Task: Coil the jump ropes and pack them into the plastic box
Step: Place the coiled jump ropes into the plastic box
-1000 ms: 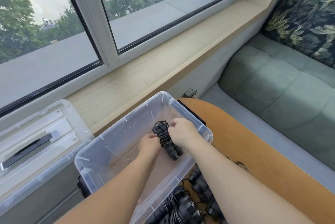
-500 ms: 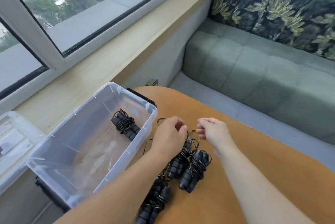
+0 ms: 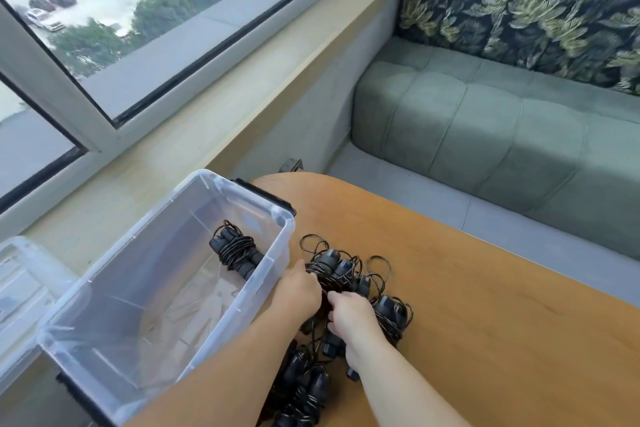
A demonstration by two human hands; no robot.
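A clear plastic box (image 3: 273,250) stands at the left edge of the wooden table (image 3: 485,305). One coiled black jump rope (image 3: 235,253) lies inside it near the far right wall. Several more coiled black jump ropes (image 3: 346,271) lie in a pile on the table right of the box. My left hand (image 3: 298,291) grips one bundle at the top of the pile. My right hand (image 3: 353,322) closes its fingers round the same bundle's cord from the right. Other bundles (image 3: 304,388) lie under my forearms, partly hidden.
The box's clear lid (image 3: 20,288) rests to the left, by the windowsill (image 3: 207,149). A green sofa (image 3: 502,136) with a leaf-print cushion (image 3: 519,4) stands beyond the table. The table's curved far edge runs behind the pile.
Both hands left the box, where one coiled rope now lies, and moved right to the pile. They have come down onto a bundle and taken hold of it.
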